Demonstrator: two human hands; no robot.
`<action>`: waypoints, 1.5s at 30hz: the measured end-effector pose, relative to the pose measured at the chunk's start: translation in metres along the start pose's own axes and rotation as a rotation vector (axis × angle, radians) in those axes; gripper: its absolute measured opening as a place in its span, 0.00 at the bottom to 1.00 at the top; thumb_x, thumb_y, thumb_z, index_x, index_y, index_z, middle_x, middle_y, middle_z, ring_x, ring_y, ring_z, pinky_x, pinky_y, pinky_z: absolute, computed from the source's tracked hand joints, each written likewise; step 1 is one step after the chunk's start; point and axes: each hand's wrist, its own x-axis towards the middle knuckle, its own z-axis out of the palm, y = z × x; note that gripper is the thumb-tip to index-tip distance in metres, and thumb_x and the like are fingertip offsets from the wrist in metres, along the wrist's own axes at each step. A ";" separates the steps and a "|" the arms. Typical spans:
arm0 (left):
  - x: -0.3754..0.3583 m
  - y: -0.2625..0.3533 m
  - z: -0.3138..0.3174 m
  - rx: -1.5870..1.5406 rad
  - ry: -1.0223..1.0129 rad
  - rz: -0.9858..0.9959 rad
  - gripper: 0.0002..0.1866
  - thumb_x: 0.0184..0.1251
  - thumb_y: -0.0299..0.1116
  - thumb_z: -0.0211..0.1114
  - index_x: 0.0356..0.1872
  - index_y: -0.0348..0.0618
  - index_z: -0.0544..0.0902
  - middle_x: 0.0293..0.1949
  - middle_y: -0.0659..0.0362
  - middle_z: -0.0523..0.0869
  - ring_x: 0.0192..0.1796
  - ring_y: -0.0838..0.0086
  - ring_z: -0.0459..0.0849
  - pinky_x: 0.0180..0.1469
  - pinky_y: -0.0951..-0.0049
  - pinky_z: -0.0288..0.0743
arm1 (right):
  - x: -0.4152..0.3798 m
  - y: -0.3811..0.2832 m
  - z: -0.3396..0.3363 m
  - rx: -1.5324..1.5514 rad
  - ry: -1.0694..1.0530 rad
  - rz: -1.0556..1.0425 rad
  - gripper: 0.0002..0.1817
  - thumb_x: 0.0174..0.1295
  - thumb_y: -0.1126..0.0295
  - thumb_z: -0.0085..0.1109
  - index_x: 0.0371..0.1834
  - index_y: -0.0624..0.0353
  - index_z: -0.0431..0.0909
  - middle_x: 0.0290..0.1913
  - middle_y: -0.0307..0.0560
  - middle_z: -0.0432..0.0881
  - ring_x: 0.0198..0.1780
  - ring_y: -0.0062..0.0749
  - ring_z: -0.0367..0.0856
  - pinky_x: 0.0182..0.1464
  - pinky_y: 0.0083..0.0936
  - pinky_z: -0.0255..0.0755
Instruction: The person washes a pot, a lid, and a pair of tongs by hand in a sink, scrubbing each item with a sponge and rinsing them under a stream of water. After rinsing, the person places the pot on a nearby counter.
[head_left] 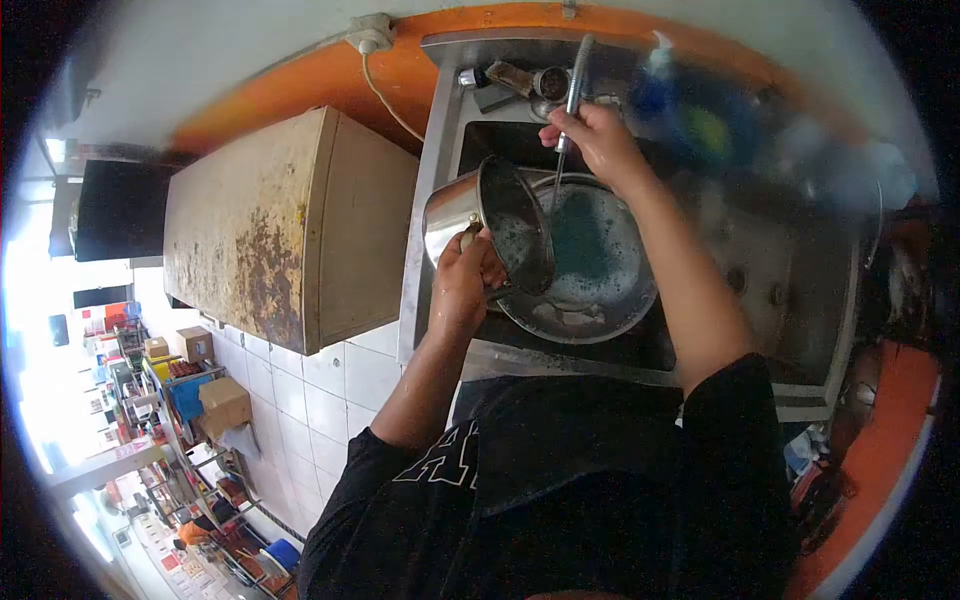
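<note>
A shiny metal pot [452, 212] is tilted on its side, its mouth facing right, with my left hand [466, 275] closed on its handle. My right hand [597, 140] grips a flexible metal faucet hose [575, 95] near its end. Water runs down from the nozzle beside the pot's rim. Below lies a large round metal basin [647, 300] holding foamy, greenish water, set in the sink. The pot overlaps the basin's left edge.
Small containers and a scrubber [510, 78] stand on the sink's back ledge. A second sink basin [765, 300] is at the right. A rusty white cabinet [270, 230] stands left, with a wall socket [370, 35] above. Shelves with boxes [222, 405] are at lower left.
</note>
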 end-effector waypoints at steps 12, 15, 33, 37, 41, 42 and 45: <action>0.014 -0.006 0.003 -0.211 -0.022 -0.057 0.13 0.72 0.30 0.51 0.24 0.48 0.64 0.17 0.68 0.60 0.18 0.80 0.59 0.23 0.74 0.56 | 0.004 -0.005 -0.022 -0.009 -0.211 0.047 0.17 0.71 0.61 0.52 0.44 0.68 0.77 0.39 0.50 0.84 0.41 0.31 0.84 0.48 0.26 0.76; 0.012 0.003 0.008 -0.196 -0.002 -0.058 0.13 0.72 0.30 0.51 0.24 0.48 0.64 0.17 0.68 0.59 0.18 0.80 0.59 0.24 0.74 0.56 | 0.006 -0.007 -0.025 -0.119 -0.211 0.043 0.16 0.71 0.62 0.51 0.44 0.67 0.77 0.40 0.50 0.85 0.41 0.30 0.84 0.48 0.26 0.76; -0.003 0.010 0.011 -0.279 -0.054 -0.130 0.12 0.71 0.32 0.49 0.24 0.48 0.66 0.15 0.69 0.58 0.18 0.82 0.59 0.24 0.76 0.57 | 0.014 0.012 -0.016 -0.639 0.061 -0.094 0.14 0.67 0.61 0.55 0.41 0.64 0.77 0.36 0.49 0.86 0.42 0.38 0.85 0.45 0.33 0.74; -0.005 0.012 0.013 -0.267 -0.065 -0.130 0.12 0.71 0.32 0.49 0.24 0.48 0.66 0.15 0.69 0.58 0.18 0.82 0.58 0.24 0.76 0.56 | 0.004 -0.019 -0.026 -0.656 -0.134 0.070 0.17 0.68 0.60 0.56 0.43 0.67 0.76 0.39 0.50 0.86 0.42 0.34 0.85 0.45 0.31 0.76; 0.002 0.003 0.012 -0.250 -0.094 -0.092 0.12 0.72 0.31 0.49 0.24 0.48 0.65 0.16 0.70 0.58 0.18 0.82 0.58 0.24 0.77 0.56 | 0.004 -0.011 -0.018 0.105 -0.276 0.156 0.17 0.68 0.61 0.56 0.44 0.68 0.76 0.41 0.52 0.85 0.44 0.33 0.85 0.47 0.27 0.78; 0.000 0.005 0.015 -0.271 -0.092 -0.110 0.12 0.72 0.31 0.49 0.24 0.48 0.65 0.16 0.70 0.58 0.18 0.82 0.59 0.24 0.77 0.56 | 0.005 -0.009 -0.014 0.184 -0.250 0.131 0.16 0.68 0.62 0.56 0.45 0.68 0.76 0.42 0.53 0.84 0.44 0.33 0.84 0.48 0.26 0.79; -0.004 0.006 0.021 -0.318 -0.107 -0.138 0.13 0.72 0.30 0.48 0.24 0.48 0.64 0.16 0.69 0.58 0.19 0.82 0.59 0.24 0.77 0.56 | 0.014 0.008 -0.006 0.143 -0.201 0.009 0.17 0.67 0.62 0.58 0.48 0.67 0.76 0.43 0.51 0.84 0.46 0.34 0.84 0.50 0.27 0.78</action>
